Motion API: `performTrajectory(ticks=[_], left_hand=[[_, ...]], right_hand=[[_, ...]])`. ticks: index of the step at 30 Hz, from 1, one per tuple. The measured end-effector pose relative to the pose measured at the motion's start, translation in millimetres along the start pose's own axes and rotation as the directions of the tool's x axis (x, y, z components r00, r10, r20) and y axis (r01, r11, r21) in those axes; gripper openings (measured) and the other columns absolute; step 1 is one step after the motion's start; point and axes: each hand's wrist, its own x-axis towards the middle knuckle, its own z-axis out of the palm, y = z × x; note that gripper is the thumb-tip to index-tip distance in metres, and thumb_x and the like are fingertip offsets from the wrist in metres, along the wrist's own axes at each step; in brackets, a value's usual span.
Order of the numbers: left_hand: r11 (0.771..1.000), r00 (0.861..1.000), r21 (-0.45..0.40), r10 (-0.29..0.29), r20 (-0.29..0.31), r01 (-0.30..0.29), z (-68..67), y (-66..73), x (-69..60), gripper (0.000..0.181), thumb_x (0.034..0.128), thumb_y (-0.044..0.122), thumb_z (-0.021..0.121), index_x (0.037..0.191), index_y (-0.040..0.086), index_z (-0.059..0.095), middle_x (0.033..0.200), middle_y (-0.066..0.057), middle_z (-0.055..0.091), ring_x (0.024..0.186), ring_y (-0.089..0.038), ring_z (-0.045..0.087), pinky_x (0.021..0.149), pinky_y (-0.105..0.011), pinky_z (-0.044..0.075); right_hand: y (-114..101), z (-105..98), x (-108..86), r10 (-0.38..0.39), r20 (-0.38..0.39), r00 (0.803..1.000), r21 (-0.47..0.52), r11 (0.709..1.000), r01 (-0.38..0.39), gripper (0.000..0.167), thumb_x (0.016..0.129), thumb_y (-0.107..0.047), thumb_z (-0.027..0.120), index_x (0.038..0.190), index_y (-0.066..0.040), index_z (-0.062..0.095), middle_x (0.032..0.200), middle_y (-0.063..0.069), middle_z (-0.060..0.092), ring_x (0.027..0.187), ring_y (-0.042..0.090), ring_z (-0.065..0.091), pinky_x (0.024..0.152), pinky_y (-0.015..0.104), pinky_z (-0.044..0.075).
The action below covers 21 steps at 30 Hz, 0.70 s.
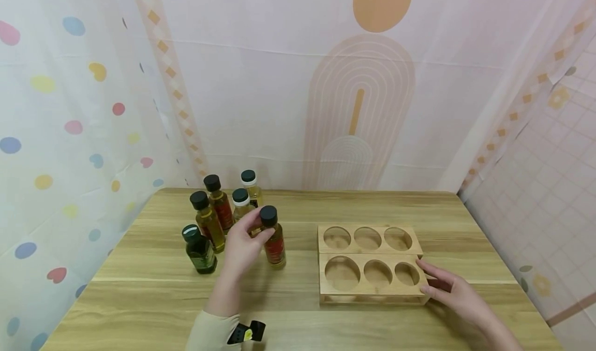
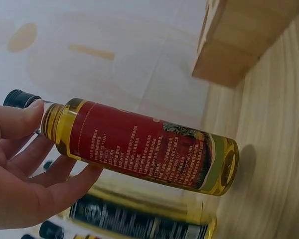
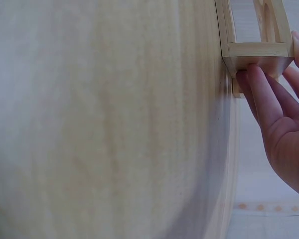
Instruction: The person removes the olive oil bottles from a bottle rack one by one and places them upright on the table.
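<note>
My left hand (image 1: 246,242) pinches an oil bottle (image 1: 275,247) by its neck, just below the black cap. This bottle is upright, with a red label and yellow oil (image 2: 139,144); whether its base touches the table I cannot tell. At the right end of a two-tier wooden bottle rack (image 1: 372,252), my right hand (image 1: 458,294) rests its fingers on the end panel and edge. The right wrist view shows those fingers fairly straight against the rack's end (image 3: 256,50). Round holes run along both tiers, and no bottle stands in them.
Left of the held bottle stand a dark green bottle (image 1: 201,252), two black-capped oil bottles (image 1: 211,229) (image 1: 222,211) and two with white-ringed caps (image 1: 242,211) (image 1: 252,191). A patterned curtain (image 1: 261,107) hangs behind the wooden table (image 1: 153,299).
</note>
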Motion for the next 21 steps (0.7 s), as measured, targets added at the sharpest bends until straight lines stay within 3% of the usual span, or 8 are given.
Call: performTrajectory(ticks=[10, 21], left_hand=[[0.994, 0.998, 0.093, -0.058, 0.019, 0.056, -33.3, -13.4, -6.3, 0.043, 0.0892, 0.002, 0.071, 0.131, 0.006, 0.062, 0.118, -0.018, 0.067, 0.112, -0.032, 0.06, 0.1, -0.054, 0.045], [0.991, 0.997, 0.111, -0.074, -0.002, 0.073, -49.4, -19.5, -10.0, 0.045, 0.0898, 0.001, 0.071, 0.133, 0.005, 0.06, 0.121, -0.021, 0.065, 0.114, -0.032, 0.059, 0.1, -0.051, 0.045]], right_hand=[[1, 0, -1.2, -0.017, -0.008, 1.0, -0.004, 1.0, 0.017, 0.059, 0.096, -0.009, 0.065, 0.145, 0.009, 0.039, 0.132, -0.037, 0.041, 0.107, -0.006, 0.056, 0.083, 0.021, 0.054], [-1, 0, -1.0, 0.006, -0.018, 1.0, -0.023, 1.0, -0.006, 0.059, 0.096, -0.011, 0.066, 0.146, 0.008, 0.039, 0.131, -0.037, 0.041, 0.106, -0.006, 0.056, 0.082, 0.023, 0.054]])
